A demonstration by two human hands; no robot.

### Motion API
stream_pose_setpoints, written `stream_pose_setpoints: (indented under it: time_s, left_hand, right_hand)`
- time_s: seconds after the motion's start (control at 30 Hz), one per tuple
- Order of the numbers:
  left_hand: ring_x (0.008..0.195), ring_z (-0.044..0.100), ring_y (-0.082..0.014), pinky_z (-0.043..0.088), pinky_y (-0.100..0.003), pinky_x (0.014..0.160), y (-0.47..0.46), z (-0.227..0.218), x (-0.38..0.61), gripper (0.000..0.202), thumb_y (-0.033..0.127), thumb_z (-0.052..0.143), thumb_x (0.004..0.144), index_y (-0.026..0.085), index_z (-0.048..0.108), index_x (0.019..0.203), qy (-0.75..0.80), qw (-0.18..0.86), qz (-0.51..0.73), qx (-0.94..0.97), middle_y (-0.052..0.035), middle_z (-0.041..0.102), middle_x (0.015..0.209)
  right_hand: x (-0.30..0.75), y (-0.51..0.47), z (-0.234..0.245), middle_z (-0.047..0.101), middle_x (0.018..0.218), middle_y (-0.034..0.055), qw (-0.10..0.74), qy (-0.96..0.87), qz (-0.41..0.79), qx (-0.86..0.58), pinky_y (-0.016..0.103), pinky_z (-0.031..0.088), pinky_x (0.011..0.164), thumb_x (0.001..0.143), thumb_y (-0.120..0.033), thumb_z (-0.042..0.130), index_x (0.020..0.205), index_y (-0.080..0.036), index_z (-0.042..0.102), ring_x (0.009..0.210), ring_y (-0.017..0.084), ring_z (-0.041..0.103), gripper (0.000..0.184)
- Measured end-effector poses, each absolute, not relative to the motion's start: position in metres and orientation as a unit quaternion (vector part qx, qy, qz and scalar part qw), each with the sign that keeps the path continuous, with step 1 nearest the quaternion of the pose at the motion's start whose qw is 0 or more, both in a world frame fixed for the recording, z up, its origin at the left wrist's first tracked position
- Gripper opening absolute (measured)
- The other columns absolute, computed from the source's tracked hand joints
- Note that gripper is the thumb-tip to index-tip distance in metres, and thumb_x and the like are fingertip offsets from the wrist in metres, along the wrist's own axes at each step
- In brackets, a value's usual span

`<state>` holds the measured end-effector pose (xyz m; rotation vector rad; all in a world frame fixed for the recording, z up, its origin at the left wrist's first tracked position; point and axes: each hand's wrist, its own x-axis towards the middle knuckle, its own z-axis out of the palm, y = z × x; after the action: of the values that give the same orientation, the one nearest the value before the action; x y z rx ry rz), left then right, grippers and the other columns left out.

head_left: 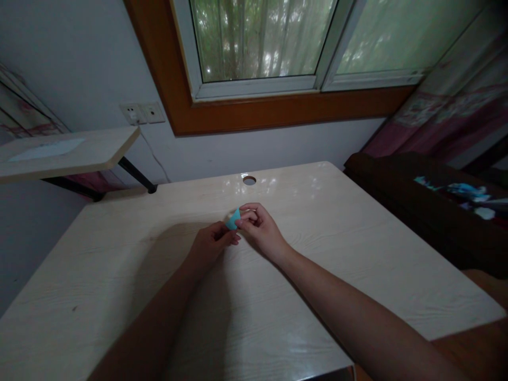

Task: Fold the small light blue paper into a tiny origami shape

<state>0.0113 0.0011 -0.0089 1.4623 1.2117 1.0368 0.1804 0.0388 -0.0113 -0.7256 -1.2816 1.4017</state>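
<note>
A small piece of light blue folded paper (233, 219) is held between my two hands, over the middle of the pale wood-grain table (317, 227). My left hand (212, 241) pinches its lower left side with thumb and fingers. On the other side, my right hand (260, 227) grips the right edge between thumb and bent fingers. One pointed corner of the paper sticks up between the hands. My fingers cover part of it, so its full shape is hidden.
A round cable hole (250, 180) lies near the table's back edge. At the back left stands a raised shelf (71, 153) on black legs. Wall sockets (142, 113) sit below the window frame (254, 114). Dark furniture (428, 211) with small items on it is at the right.
</note>
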Motion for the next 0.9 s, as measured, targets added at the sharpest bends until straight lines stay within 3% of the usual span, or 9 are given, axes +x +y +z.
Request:
stream_pose_setpoints:
  time_s: [0.17,0.37,0.6,0.9]
  left_hand:
    - [0.069,0.070,-0.0171,0.056,-0.029,0.069,-0.0007,-0.0030,0.0128,0.020,0.036,0.065,0.083,0.017,0.066,0.079,0.514,0.458,0.455,0.565,-0.0040,0.073,0.073]
    - [0.064,0.066,-0.0149,0.053,-0.026,0.063,0.0003,-0.0002,0.0094,0.021,0.038,0.063,0.085,0.017,0.064,0.083,0.511,0.432,0.499,0.552,-0.0025,0.071,0.071]
    - [0.065,0.063,-0.0137,0.052,-0.025,0.063,-0.0013,0.0008,0.0084,0.023,0.038,0.059,0.088,0.017,0.063,0.082,0.496,0.427,0.516,0.553,-0.0023,0.069,0.073]
    - [0.066,0.061,-0.0129,0.050,-0.025,0.065,0.0010,-0.0033,0.0070,0.019,0.035,0.064,0.086,0.017,0.066,0.081,0.491,0.440,0.490,0.571,-0.0014,0.068,0.071]
  right_hand:
    - [0.1807,0.0372,-0.0075,0.064,0.077,-0.0040,0.528,-0.532,0.588,-0.304,0.029,0.047,0.074,0.074,-0.029,0.075,0.105,-0.025,0.057,0.074,0.013,0.061,0.037]
    - [0.1825,0.0369,-0.0083,0.057,0.071,-0.0066,0.513,-0.542,0.580,-0.326,0.024,0.038,0.058,0.072,-0.025,0.075,0.110,-0.024,0.055,0.061,0.010,0.050,0.044]
    - [0.1845,0.0378,-0.0135,0.058,0.073,-0.0052,0.494,-0.552,0.592,-0.318,0.027,0.042,0.065,0.073,-0.026,0.075,0.114,-0.024,0.055,0.066,0.013,0.053,0.046]
    - [0.1845,0.0357,-0.0107,0.063,0.076,-0.0023,0.471,-0.547,0.621,-0.307,0.030,0.046,0.072,0.073,-0.027,0.076,0.096,-0.021,0.063,0.072,0.014,0.060,0.027]
